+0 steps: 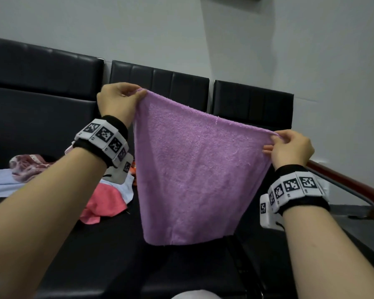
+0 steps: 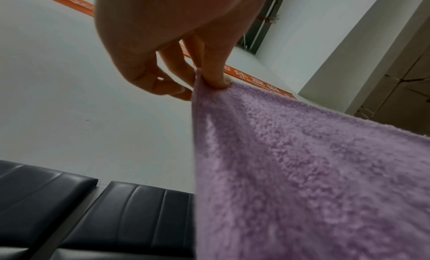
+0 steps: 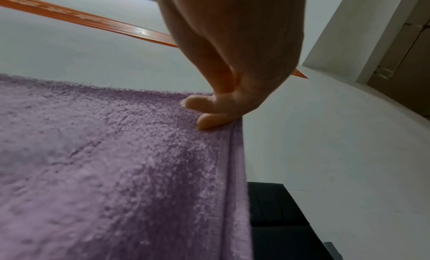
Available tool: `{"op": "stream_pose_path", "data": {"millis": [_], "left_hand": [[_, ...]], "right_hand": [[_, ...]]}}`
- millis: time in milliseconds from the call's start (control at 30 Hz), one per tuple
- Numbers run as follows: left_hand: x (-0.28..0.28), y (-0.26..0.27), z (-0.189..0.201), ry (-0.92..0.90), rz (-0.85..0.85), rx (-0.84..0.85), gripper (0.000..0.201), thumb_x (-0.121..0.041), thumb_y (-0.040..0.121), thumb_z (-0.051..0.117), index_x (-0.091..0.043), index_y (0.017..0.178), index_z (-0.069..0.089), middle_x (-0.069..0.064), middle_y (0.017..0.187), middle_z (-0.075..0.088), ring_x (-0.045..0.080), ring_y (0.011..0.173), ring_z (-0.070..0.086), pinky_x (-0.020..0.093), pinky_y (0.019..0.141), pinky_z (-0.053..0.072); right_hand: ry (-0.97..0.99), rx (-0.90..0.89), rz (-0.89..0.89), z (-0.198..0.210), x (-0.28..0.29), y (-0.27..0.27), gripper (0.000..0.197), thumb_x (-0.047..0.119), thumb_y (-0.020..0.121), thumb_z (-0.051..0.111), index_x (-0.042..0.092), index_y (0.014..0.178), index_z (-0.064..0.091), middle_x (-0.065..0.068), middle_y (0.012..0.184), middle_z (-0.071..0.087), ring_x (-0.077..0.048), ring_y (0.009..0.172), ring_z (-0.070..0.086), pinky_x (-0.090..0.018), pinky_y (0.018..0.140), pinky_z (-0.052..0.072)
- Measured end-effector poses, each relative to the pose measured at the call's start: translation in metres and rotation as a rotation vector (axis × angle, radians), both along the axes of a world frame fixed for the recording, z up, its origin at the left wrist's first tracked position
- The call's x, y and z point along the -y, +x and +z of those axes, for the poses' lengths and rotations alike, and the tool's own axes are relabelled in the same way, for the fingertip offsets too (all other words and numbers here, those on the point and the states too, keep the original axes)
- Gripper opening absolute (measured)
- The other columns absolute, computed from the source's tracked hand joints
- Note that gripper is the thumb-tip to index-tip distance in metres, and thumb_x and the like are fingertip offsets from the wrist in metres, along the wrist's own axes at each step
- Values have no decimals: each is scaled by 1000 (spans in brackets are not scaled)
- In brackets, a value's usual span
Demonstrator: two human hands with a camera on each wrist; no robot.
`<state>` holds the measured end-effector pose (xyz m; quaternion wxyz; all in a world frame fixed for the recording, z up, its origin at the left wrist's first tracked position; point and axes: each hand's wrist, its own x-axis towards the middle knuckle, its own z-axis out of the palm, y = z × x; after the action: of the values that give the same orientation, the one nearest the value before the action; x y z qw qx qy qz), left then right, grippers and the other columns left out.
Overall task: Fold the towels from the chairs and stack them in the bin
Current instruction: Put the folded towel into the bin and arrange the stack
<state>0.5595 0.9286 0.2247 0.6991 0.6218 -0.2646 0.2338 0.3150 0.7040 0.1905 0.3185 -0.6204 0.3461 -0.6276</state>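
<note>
A purple towel [image 1: 194,169] hangs spread in the air above the black chair seats [image 1: 108,255]. My left hand [image 1: 136,96] pinches its upper left corner, held higher. My right hand [image 1: 274,139] pinches the upper right corner, lower and nearer. The left wrist view shows thumb and fingers of the left hand [image 2: 204,82] nipping the corner of the purple towel [image 2: 314,172]. In the right wrist view the fingers of the right hand [image 3: 209,113] lie curled over the edge of the purple towel [image 3: 116,172]. No bin is in view.
On the seat at the left lie a pink cloth [image 1: 104,203], a white one [image 1: 127,188], a pale blue towel [image 1: 0,182] and a red-and-white patterned one [image 1: 28,165]. Black chair backs [image 1: 160,83] stand against a grey wall. A reddish-brown rail [image 1: 350,182] runs at the right.
</note>
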Motion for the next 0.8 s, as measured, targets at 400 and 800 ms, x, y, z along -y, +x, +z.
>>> {"op": "stream_pose_path", "data": {"millis": [400, 800], "left_hand": [[-12, 10, 3, 45, 17, 29, 19, -30, 80, 71, -19, 94, 77, -3, 78, 67, 4, 76, 59, 17, 79, 50], [31, 53, -29, 115, -139, -208, 18, -14, 78, 72, -20, 62, 69, -9, 47, 63, 20, 66, 69, 38, 80, 59]], "right_hand": [[-54, -226, -94, 12, -14, -17, 22, 22, 94, 59, 9, 106, 72, -8, 102, 69, -22, 98, 61, -20, 82, 37], [183, -80, 99, -11, 11, 24, 12, 9, 94, 58, 12, 88, 67, -5, 81, 67, -17, 66, 70, -27, 66, 60]]}}
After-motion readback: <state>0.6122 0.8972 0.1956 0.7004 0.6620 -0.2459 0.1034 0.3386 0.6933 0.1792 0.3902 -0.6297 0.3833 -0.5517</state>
